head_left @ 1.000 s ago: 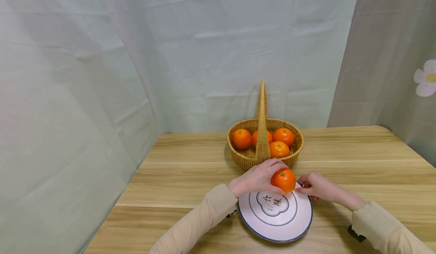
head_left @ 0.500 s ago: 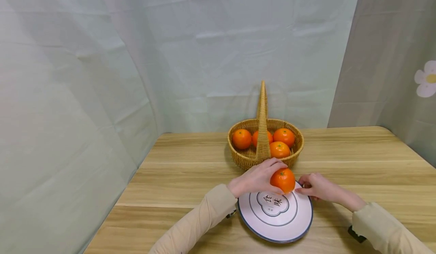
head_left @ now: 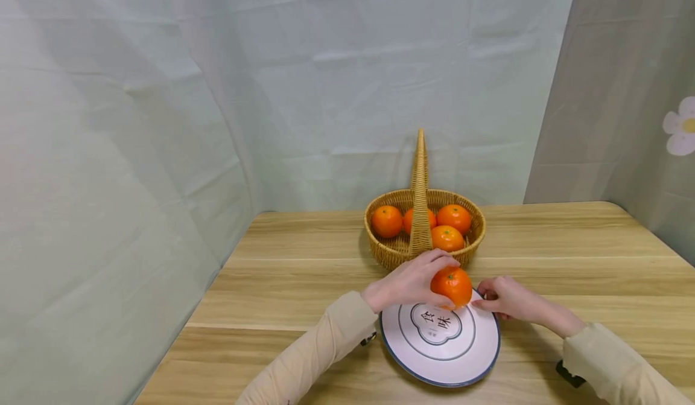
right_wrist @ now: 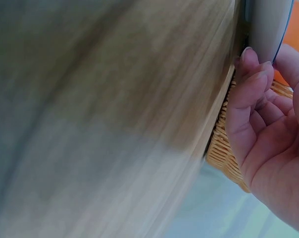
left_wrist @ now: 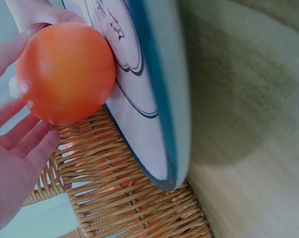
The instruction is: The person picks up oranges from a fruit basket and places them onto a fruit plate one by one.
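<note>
An orange [head_left: 458, 289] sits over the far part of a white plate [head_left: 442, 366] with a blue rim and dark printed characters. My left hand [head_left: 414, 281] holds this fruit from its left side, thumb near and fingers at the far side. In the left wrist view the orange [left_wrist: 70, 69] rests against or just above the plate's face; I cannot tell which. At the far right rim of the plate, my right hand [head_left: 507, 299] pinches the edge. The right wrist view has the curled fingers [right_wrist: 246, 106] under the plate's pale underside [right_wrist: 271, 29] and the thumb above.
Just beyond the plate stands a wicker basket [head_left: 388, 253] with a tall arched handle [head_left: 420, 200] and several oranges [head_left: 387, 221] inside. Everything stands on a wooden table [head_left: 293, 284], with a pale cloth backdrop [head_left: 347, 91] behind.
</note>
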The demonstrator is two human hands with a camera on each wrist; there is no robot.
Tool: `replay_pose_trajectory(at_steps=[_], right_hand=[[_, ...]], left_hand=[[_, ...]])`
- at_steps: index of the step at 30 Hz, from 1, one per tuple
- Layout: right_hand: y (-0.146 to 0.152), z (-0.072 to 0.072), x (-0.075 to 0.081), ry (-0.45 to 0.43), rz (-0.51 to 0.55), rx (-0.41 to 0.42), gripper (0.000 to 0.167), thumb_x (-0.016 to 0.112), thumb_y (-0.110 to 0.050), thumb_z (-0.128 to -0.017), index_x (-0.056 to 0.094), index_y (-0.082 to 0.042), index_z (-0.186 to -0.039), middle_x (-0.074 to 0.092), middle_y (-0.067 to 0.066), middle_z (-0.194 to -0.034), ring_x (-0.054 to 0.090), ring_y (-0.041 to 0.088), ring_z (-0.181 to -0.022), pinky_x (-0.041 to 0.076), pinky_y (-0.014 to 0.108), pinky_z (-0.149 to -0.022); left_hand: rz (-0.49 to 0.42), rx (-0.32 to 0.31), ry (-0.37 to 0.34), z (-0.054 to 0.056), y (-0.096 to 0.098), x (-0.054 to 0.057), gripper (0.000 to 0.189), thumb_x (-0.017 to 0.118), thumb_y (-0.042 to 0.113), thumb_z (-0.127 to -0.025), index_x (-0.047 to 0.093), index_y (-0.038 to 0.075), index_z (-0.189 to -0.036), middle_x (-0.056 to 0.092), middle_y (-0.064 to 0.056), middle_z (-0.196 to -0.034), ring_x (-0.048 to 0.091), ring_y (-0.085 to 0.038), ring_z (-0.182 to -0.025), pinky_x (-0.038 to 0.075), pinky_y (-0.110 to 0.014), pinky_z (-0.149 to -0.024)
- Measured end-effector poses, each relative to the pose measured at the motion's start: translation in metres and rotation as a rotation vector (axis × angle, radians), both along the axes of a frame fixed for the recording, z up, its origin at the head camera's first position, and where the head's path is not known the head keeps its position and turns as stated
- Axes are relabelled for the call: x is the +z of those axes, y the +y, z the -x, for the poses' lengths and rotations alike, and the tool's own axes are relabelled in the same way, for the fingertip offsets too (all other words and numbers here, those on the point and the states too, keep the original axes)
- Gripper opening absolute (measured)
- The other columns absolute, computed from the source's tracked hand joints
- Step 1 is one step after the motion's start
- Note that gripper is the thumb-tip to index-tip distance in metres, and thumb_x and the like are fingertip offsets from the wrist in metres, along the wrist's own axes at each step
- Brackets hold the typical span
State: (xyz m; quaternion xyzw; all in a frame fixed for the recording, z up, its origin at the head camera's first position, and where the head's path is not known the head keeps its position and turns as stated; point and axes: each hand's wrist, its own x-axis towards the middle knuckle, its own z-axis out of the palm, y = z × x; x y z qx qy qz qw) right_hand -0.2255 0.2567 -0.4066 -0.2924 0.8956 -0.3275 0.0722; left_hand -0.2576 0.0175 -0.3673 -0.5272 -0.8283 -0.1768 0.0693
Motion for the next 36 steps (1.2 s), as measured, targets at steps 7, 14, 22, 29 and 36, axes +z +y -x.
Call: replay_pose_trajectory(at_steps=[7, 14, 22, 29, 36], right_hand=[[-0.001, -0.001, 0.002, -0.011, 0.000, 0.002, 0.017, 0.064, -0.024, -0.085, 0.057, -0.009, -0.079, 0.046, -0.009, -0.054, 0.041, 0.005, -0.039, 0.039, 0.024, -0.036], [-0.001, -0.001, 0.001, -0.006, -0.007, -0.003, 0.017, 0.065, -0.023, -0.084, 0.057, -0.009, -0.079, 0.045, -0.009, -0.054, 0.041, 0.004, -0.038, 0.039, 0.024, -0.036], [-0.001, -0.001, 0.001, -0.003, 0.001, -0.002, 0.017, 0.064, -0.023, -0.085, 0.056, -0.009, -0.079, 0.046, -0.008, -0.053, 0.041, 0.004, -0.038, 0.039, 0.024, -0.035], [-0.001, -0.001, 0.001, -0.004, 0.001, -0.004, 0.018, 0.064, -0.024, -0.085, 0.056, -0.009, -0.080, 0.046, -0.009, -0.054, 0.041, 0.004, -0.038, 0.039, 0.024, -0.035], [-0.002, -0.002, 0.003, -0.009, -0.003, -0.007, 0.017, 0.064, -0.023, -0.085, 0.057, -0.009, -0.080, 0.046, -0.008, -0.053, 0.041, 0.004, -0.039, 0.039, 0.024, -0.036]], left_hand=[[-0.005, 0.000, -0.006, -0.002, 0.000, 0.006, 0.063, 0.074, 0.040, -0.073, 0.050, 0.010, -0.123, 0.045, 0.003, -0.119, 0.038, -0.002, -0.103, 0.027, -0.010, -0.088], [-0.011, -0.002, 0.003, -0.003, -0.001, 0.010, 0.063, 0.073, 0.040, -0.073, 0.051, 0.010, -0.123, 0.045, 0.003, -0.119, 0.038, -0.003, -0.104, 0.026, -0.011, -0.089], [-0.032, -0.013, 0.001, -0.005, -0.002, 0.013, 0.061, 0.073, 0.039, -0.074, 0.051, 0.010, -0.122, 0.045, 0.003, -0.119, 0.038, -0.003, -0.104, 0.026, -0.011, -0.089], [-0.050, -0.017, 0.000, -0.006, -0.009, 0.014, 0.058, 0.073, 0.037, -0.075, 0.051, 0.009, -0.122, 0.046, 0.003, -0.119, 0.038, -0.004, -0.106, 0.026, -0.012, -0.091], [-0.073, -0.031, 0.018, -0.007, -0.016, 0.016, 0.058, 0.073, 0.035, -0.076, 0.050, 0.007, -0.122, 0.047, 0.001, -0.119, 0.039, -0.006, -0.107, 0.027, -0.013, -0.090]])
